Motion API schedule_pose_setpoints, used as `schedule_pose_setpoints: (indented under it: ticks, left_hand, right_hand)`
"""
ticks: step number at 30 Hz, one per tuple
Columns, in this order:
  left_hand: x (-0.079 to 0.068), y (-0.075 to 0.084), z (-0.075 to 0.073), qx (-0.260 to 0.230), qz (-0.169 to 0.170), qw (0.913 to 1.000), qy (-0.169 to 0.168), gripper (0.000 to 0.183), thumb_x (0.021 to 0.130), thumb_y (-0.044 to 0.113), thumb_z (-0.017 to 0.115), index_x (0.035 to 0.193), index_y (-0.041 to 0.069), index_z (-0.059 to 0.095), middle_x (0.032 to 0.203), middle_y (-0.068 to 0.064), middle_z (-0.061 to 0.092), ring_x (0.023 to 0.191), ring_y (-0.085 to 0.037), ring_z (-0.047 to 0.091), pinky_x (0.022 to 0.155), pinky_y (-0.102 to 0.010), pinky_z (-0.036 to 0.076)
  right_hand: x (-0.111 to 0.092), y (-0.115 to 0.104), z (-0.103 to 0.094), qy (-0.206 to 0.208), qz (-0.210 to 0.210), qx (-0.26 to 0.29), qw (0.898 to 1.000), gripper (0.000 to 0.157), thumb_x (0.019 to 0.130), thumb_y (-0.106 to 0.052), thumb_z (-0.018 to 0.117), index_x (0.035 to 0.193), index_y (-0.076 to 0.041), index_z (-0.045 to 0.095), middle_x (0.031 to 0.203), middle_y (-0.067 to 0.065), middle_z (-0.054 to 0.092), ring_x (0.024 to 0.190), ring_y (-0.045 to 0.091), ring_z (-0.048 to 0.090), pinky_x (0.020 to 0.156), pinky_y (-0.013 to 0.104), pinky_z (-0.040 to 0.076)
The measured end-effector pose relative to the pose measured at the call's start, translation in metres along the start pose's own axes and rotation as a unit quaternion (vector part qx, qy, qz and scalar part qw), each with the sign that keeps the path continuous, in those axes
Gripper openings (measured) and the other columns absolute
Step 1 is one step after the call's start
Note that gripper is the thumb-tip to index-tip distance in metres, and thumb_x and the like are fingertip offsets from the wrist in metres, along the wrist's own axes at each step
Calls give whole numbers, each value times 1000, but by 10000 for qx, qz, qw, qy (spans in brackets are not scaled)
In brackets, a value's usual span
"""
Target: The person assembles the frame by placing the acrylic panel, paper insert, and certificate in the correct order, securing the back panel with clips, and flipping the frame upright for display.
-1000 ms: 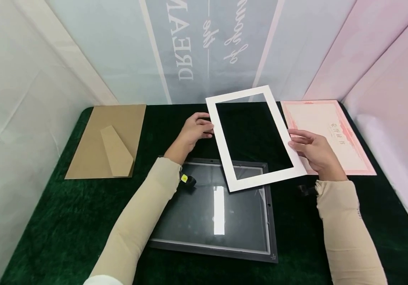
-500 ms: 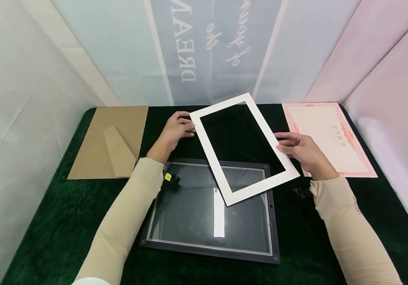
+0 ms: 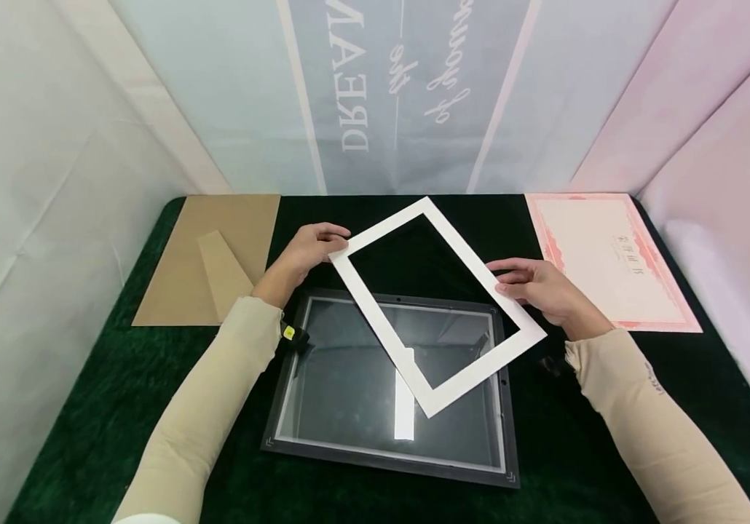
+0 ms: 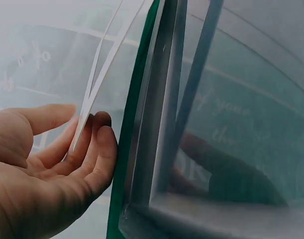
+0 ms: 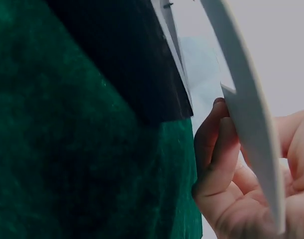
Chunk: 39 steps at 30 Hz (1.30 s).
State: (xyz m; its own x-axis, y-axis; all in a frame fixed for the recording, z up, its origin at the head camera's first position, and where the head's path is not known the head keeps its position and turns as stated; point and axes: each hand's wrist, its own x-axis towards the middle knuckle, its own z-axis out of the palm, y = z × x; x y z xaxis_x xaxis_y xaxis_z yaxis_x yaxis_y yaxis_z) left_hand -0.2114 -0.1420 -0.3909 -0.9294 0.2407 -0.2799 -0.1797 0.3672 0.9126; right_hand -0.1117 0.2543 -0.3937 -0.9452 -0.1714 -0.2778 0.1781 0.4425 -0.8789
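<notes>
A white picture mat (image 3: 381, 324) with a rectangular opening is held at a slant above a dark picture frame (image 3: 388, 465) that lies on the cloth, its glass showing. My left hand (image 3: 312, 251) pinches the mat near its left corner. In the left wrist view the mat's thin edge (image 4: 95, 89) sits between thumb and fingers. On the opposite long side, my right hand (image 3: 539, 290) grips the mat near its right corner. The right wrist view shows the mat (image 5: 249, 117) between the thumb side and the curled fingers.
At the back left lies a brown backing board (image 3: 172, 269) with an easel stand (image 3: 223, 269) attached. A pink-bordered certificate (image 3: 591, 255) lies at the back right. Dark green cloth (image 3: 106, 422) covers the table, with fabric walls (image 3: 34, 182) around it.
The mat has come down and toward me over the frame, turning counter-clockwise. My left hand has shifted left and slightly down, and my right hand slightly left and down.
</notes>
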Motion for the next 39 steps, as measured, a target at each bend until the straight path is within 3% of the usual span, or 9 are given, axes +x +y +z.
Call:
schedule_pose_setpoints:
  ticks: [11,24,39]
  left_hand:
    - [3,5,0,911,52,9955,-235,28,99,17,62,127,16,67,116,-8,67,105,-23,61,92,-36,50]
    - [-4,10,3,1051,173,9917,-717,34,98,15,64,131,12,65,111,-7,65,102,-23,64,92,-38,56]
    - [-2,12,6,1065,193,9917,-687,33,98,13,63,131,9,64,105,-7,65,87,-21,64,81,-32,57]
  right_hand:
    - [5,-2,13,-140,-268,-764,9966,39,96,-1,60,134,-8,61,112,20,67,84,11,64,73,24,52]
    - [3,-12,14,-256,-531,-1036,9929,37,96,-3,62,132,-12,64,113,16,66,92,20,62,75,23,51]
    - [8,-16,26,-589,-657,-1257,9881,36,96,-3,62,131,-13,66,109,14,69,85,18,63,71,25,52]
